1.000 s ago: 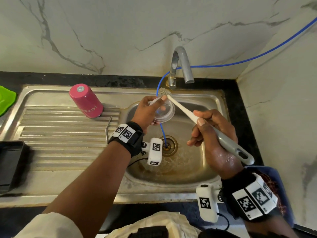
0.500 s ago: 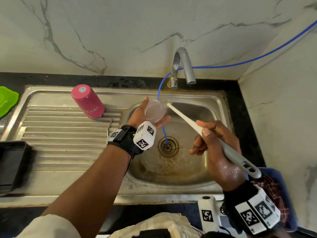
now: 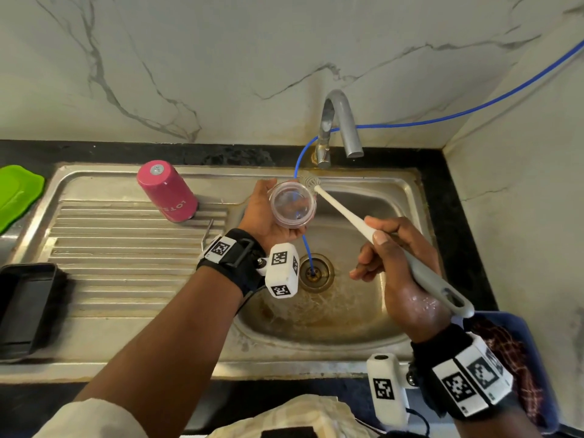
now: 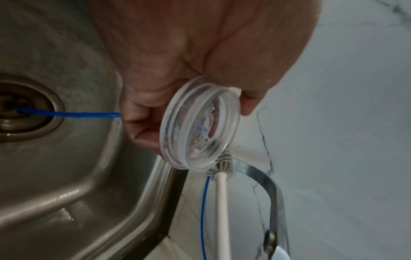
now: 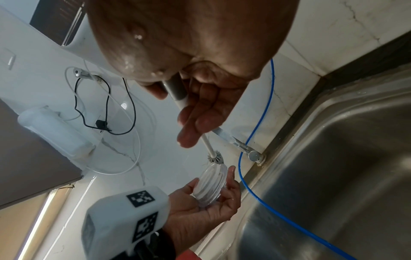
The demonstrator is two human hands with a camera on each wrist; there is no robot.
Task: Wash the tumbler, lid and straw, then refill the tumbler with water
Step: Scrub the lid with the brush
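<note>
Head view: the left hand (image 3: 268, 213) holds the clear lid (image 3: 292, 204) over the far left edge of the sink basin (image 3: 319, 324), fingers curled round its rim with the open face turned up toward the camera. The right hand (image 3: 398, 263) grips the long-handled brush (image 3: 379, 238), fingers wrapped about the grey handle; the white shaft runs up and left, and the bristle head (image 3: 309, 182) meets the lid's far rim. The pink tumbler (image 3: 167, 191) stands upside down on the ribbed drainboard (image 3: 126, 267), well to the left of the lid. A bent metal straw (image 3: 207, 235) lies on the drainboard just right of the tumbler, near the basin's left edge. The tap (image 3: 338, 124) rises beyond the basin's far edge, its spout over the basin right of the lid. A thin blue tube (image 3: 305, 248) runs from the wall past the tap and down into the drain (image 3: 316, 273). The basin floor below the two hands is open apart from this tube.

Left wrist view: the lid (image 4: 200, 126) is pinched at its edge by thumb and fingers, threaded rim visible, with the bristle head (image 4: 222, 163) touching its lower rim.

Right wrist view: the lid (image 5: 211, 184) rests in the cupped left hand (image 5: 200, 211), close to the basin's corner.
</note>
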